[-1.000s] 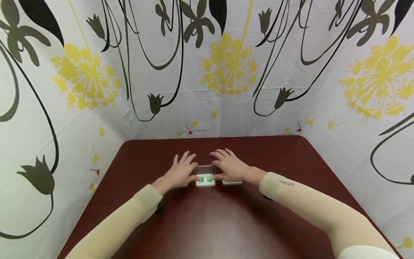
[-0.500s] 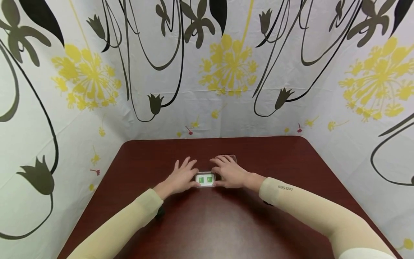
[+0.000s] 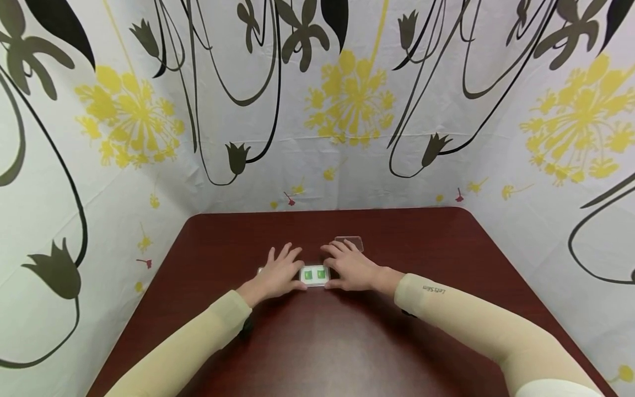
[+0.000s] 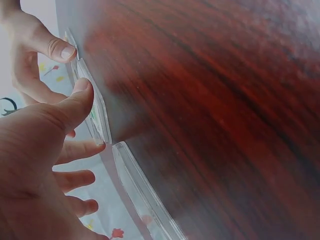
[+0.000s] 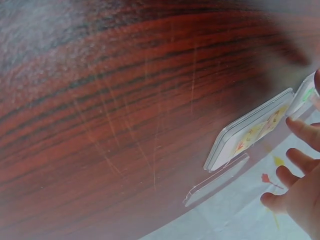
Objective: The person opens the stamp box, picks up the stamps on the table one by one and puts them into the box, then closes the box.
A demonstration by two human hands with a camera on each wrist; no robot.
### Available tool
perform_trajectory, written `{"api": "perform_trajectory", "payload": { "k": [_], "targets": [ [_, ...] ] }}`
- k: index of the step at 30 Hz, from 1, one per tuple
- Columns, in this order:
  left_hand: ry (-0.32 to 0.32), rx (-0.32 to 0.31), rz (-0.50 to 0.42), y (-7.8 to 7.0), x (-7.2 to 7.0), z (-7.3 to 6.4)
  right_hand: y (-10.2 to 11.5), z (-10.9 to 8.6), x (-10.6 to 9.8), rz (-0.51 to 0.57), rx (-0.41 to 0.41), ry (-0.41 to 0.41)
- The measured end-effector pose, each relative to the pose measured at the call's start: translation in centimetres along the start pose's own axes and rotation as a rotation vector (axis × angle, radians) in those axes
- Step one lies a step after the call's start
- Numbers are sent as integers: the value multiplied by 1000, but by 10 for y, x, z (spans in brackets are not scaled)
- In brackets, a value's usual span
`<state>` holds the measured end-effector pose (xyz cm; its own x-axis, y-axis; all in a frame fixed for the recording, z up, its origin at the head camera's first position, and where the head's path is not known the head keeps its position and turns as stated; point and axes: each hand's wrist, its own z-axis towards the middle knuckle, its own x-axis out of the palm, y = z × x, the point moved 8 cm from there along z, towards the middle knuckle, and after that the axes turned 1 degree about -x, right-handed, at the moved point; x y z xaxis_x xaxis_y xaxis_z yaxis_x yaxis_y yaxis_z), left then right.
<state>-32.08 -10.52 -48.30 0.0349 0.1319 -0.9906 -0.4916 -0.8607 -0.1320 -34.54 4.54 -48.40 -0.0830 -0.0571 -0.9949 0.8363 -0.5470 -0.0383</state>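
Observation:
In the head view, a small clear plastic case [image 3: 315,275] holding a white card with two green pictures lies between both hands. My left hand [image 3: 278,277] grips its left end, thumb at the near edge and forefinger toward the far corner; its other fingers are spread. On the right end, my right hand [image 3: 354,270] grips it the same way. The left wrist view shows the left thumb [image 4: 80,97] over the near side of the case. A second case [image 5: 250,134] with a yellowish picture card sits beside it, mostly hidden under the right hand in the head view.
Behind the right hand lies a thin clear lid [image 3: 355,244]. Another clear case [image 4: 141,186] is on the left, largely covered by the left hand in the head view. The dark red-brown table [image 3: 317,342] meets a flower-patterned curtain [image 3: 317,187] at the back.
The clear panel that stuck out behind the green-picture card has come down over it. Both hands have shifted slightly toward the near side, so the lid at the back right now shows.

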Motion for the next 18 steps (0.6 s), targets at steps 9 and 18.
{"api": "perform_trajectory", "payload": {
  "k": [9, 18],
  "targets": [
    [3, -19, 11, 2, 4, 3, 0, 0, -2, 4, -3, -20],
    [7, -32, 15, 5, 8, 5, -2, 1, 0, 25, 21, 7]
  ]
}}
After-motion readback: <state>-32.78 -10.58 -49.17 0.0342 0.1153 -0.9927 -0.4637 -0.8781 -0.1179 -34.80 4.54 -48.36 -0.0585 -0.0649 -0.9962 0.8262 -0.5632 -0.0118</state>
